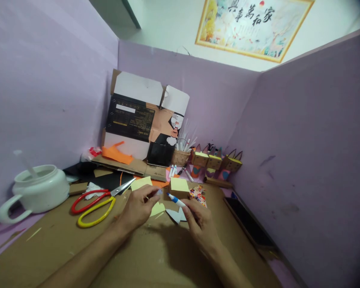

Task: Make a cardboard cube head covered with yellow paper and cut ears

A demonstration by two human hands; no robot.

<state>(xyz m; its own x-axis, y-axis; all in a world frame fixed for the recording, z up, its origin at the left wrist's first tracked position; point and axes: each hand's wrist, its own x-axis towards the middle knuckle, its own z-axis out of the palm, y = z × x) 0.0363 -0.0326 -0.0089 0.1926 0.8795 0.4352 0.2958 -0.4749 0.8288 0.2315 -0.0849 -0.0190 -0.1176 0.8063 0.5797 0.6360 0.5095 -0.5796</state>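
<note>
Between the thumb and fingers of my left hand [142, 205] is a small pale bluish piece [159, 192], too small to identify surely. My right hand [199, 220] grips a white marker with blue parts [177, 200], its blue end pointing toward my left hand. Just beyond the marker sits a small box with a yellow top [180, 185]. Light grey paper pieces [174, 216] lie below the marker. Yellow paper [141, 183] is behind my left hand, and scissors with red and yellow handles [100, 204] lie open to its left.
A brown cardboard sheet [126, 260] covers the tabletop. At left stands a white mug [40, 188]. A flattened box [132, 116] leans at the back beside a basket [181, 157]. Several eared box figures [214, 161] stand back right. A dark flat device [249, 222] lies along the right wall.
</note>
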